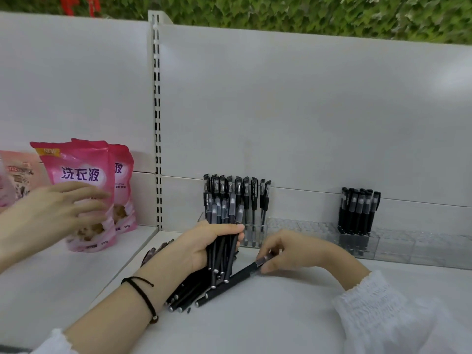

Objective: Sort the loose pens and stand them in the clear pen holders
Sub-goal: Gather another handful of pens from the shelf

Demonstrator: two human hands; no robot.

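Observation:
My left hand (pixel 201 247) grips an upright bundle of black pens (pixel 224 213) just in front of the clear pen holders (pixel 396 244). My right hand (pixel 288 251) pinches the grip end of one black pen (pixel 237 277) that lies slanted on the white shelf. Several more loose pens (pixel 186 292) lie in a heap under my left wrist. A row of capped pens (pixel 252 198) stands in the holder's left end. Another group of pens (pixel 357 210) stands further right.
Another person's hand (pixel 51 208) reaches in from the left at the pink detergent pouches (pixel 79 175) on the neighbouring shelf. A slotted upright (pixel 157 123) divides the two shelves. The white back panel (pixel 306 111) rises behind the holders.

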